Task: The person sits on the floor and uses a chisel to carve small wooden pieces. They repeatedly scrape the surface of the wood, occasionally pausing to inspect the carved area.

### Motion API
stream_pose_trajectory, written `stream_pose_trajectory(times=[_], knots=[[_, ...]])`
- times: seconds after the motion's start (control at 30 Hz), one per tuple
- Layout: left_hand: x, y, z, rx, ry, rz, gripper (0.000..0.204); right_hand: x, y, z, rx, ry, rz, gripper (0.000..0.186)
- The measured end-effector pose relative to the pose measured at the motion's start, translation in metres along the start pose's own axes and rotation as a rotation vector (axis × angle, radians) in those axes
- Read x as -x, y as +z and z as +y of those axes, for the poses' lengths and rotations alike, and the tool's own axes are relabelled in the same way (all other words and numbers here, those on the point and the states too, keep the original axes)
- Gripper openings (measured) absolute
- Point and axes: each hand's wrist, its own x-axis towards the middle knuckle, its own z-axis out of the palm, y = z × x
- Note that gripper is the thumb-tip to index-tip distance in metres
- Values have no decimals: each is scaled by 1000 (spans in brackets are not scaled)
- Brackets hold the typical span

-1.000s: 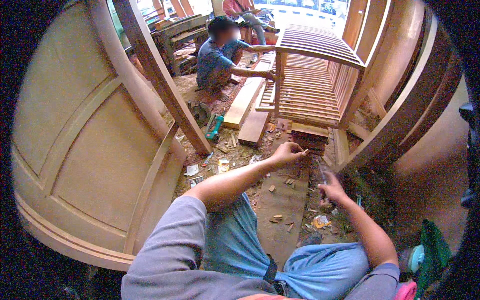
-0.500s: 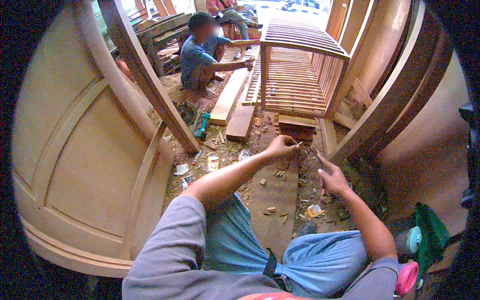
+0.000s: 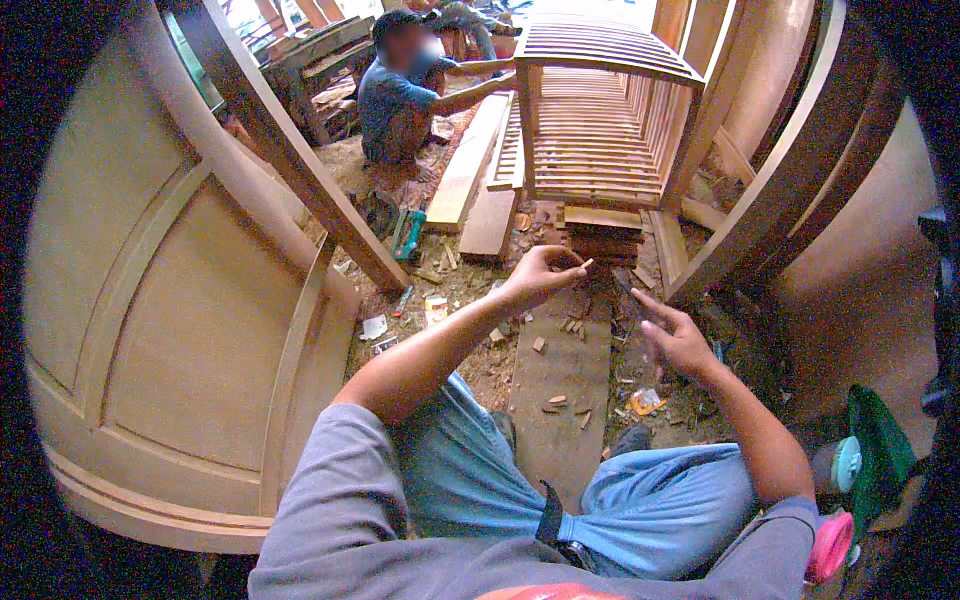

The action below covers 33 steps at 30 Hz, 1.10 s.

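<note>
My left hand [image 3: 540, 275] is raised in front of me, thumb and forefinger pinched on a small pale wood sliver [image 3: 586, 264]. Lower and to its right, my right hand [image 3: 678, 340] grips a slim dark tool [image 3: 630, 288], apparently a blade, with its forefinger stretched along it and the tool's tip near the sliver. The tool is too blurred to identify surely. Beneath both hands, a long flat board [image 3: 545, 450] on the ground carries scattered wood chips.
A co-worker [image 3: 390, 110] squats holding a slatted wooden frame [image 3: 600, 150]. Planks [image 3: 462, 160], a teal power tool [image 3: 408, 232] and short stacked boards [image 3: 602, 217] lie ahead. A panelled door [image 3: 180, 320] stands left, curved timbers [image 3: 760, 230] right, pink and mint objects [image 3: 830, 545] beside my right elbow.
The view has shifted slightly, raising the scene in the picture. My right forefinger now extends further along the tool. My left hand keeps the sliver pinched.
</note>
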Motion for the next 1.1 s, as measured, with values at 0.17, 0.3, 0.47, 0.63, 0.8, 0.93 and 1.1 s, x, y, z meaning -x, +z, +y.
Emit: stream_pose_trajectory(times=[0.17, 0.3, 0.47, 0.63, 0.8, 0.93, 1.1], knots=[[0, 5, 4, -49, -49, -40, 32, -2, 0, -12, 47, -51, -1, 53], [0, 8, 4, -111, 79, -21, 31, 3, 2, -19, 64, 2, -29, 54], [4, 10, 8, -166, 78, -18, 30, 4, 3, -18, -43, 57, -74, 54], [10, 13, 16, -172, 34, -63, 32, 1, 3, -14, 21, 53, -60, 53], [13, 14, 18, -184, 28, -40, 30, 3, 2, -17, -45, 53, -77, 53], [13, 13, 18, -28, -14, -10, 28, 3, 4, -22, -12, -4, -83, 52], [14, 13, 19, 3, -171, -56, 31, 5, 6, -25, -15, 29, -82, 52]])
